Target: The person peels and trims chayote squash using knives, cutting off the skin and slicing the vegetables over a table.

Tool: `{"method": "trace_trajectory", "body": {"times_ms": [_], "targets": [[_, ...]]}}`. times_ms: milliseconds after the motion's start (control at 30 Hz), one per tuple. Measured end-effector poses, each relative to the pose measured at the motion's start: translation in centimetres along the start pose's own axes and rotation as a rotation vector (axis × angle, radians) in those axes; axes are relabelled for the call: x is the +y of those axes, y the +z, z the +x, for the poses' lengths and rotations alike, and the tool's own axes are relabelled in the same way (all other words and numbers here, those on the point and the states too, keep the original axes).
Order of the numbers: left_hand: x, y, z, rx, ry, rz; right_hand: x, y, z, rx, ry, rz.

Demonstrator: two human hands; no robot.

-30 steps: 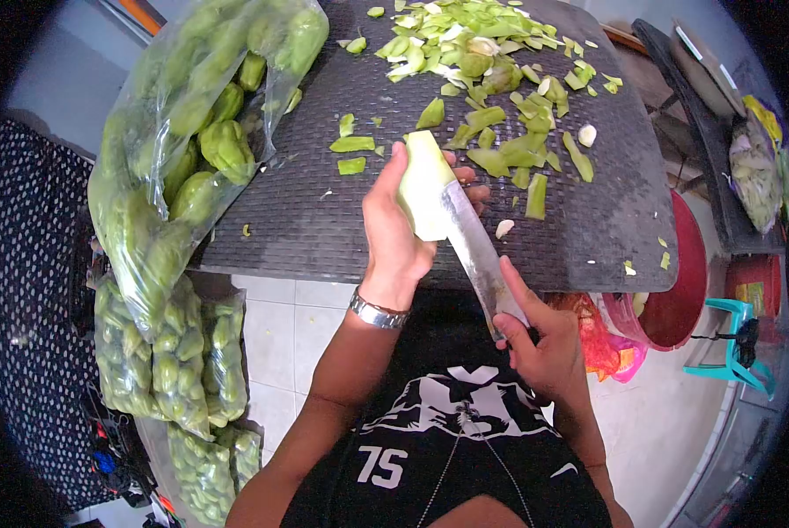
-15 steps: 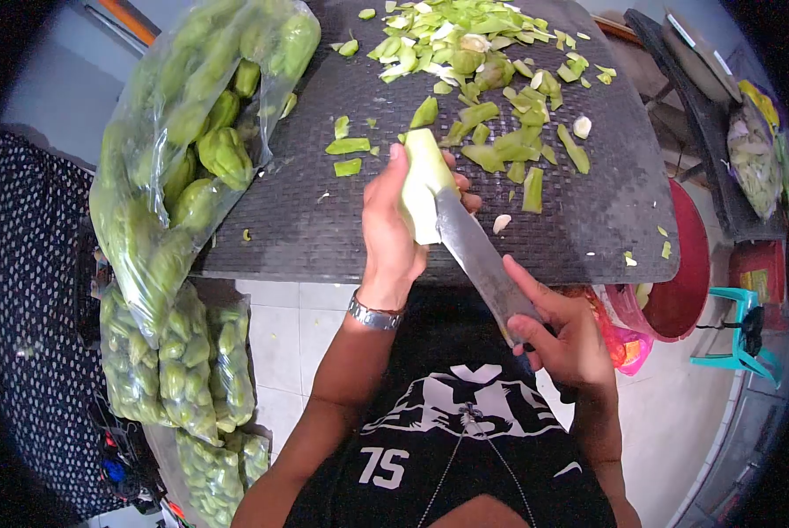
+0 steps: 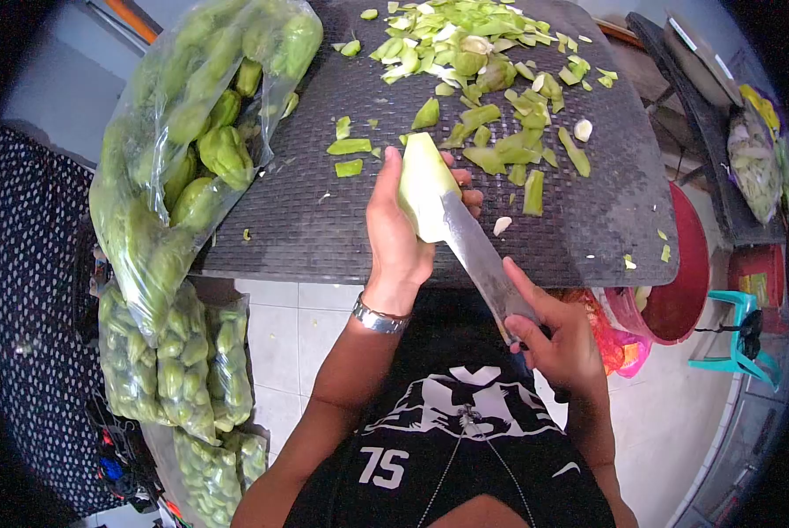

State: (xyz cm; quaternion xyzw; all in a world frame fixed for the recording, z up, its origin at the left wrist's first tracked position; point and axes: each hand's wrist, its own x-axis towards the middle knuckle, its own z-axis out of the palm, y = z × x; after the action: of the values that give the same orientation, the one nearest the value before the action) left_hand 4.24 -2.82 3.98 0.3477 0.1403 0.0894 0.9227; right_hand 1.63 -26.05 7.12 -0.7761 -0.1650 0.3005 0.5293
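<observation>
My left hand (image 3: 398, 220) is wrapped round a peeled, pale green chayote (image 3: 424, 180), held over the front edge of the dark woven table (image 3: 324, 233). In my right hand (image 3: 560, 341) is a large kitchen knife (image 3: 482, 260), gripped at its handle with the index finger stretched along the blade. The blade's far end lies against the right side of the chayote. Beyond my hands, green peel pieces (image 3: 504, 150) are scattered on the table, with a bigger pile of peelings (image 3: 447, 40) farther back.
A clear plastic bag of unpeeled chayotes (image 3: 223, 154) lies on the table's left. More filled bags (image 3: 179, 370) stand below it. A red tub (image 3: 685, 264) sits at the right, near a teal stool (image 3: 737, 339). Another dark table (image 3: 694, 106) holds a bag (image 3: 753, 158).
The chayote has turned slightly in my left hand, showing a broader smooth pale face. The knife still rests on its right side, and my right hand has shifted slightly.
</observation>
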Motion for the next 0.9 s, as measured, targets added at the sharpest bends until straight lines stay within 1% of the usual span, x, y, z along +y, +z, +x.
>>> {"method": "trace_trajectory", "body": {"times_ms": [100,200,300,400,500,600,700,800,833,900], "targets": [[-0.3,0.1,0.1,0.035,0.0,0.012,-0.4,-0.3,0.1,-0.08,0.173,0.144],[-0.7,-0.4,0.5,0.018,0.019,-0.021,1.2,-0.5,-0.1,-0.128,0.211,0.21],[-1.5,0.1,0.5,0.029,0.079,-0.038,1.2,-0.5,0.1,-0.179,0.215,0.33],[-1.8,0.1,0.4,0.042,0.113,-0.099,1.3,-0.1,0.5,-0.192,0.184,0.38],[-1.7,0.0,0.3,0.068,0.122,-0.063,2.0,-0.3,0.9,-0.273,0.143,0.448],[-1.8,-0.5,0.5,0.076,0.101,-0.075,1.9,-0.6,1.0,-0.292,0.166,0.469],[-1.9,-0.9,1.0,0.141,0.091,0.012,0.8,-0.2,0.6,-0.202,0.203,0.328],[-1.5,-1.8,1.8,0.207,0.077,-0.114,0.0,-0.3,-0.2,-0.106,0.188,0.213],[-1.3,-2.1,2.4,0.212,0.134,-0.197,0.2,-0.8,-0.2,-0.083,0.134,0.287],[-0.3,-2.6,1.9,0.104,0.091,-0.227,1.0,-2.6,-0.4,-0.037,0.034,0.439]]}}
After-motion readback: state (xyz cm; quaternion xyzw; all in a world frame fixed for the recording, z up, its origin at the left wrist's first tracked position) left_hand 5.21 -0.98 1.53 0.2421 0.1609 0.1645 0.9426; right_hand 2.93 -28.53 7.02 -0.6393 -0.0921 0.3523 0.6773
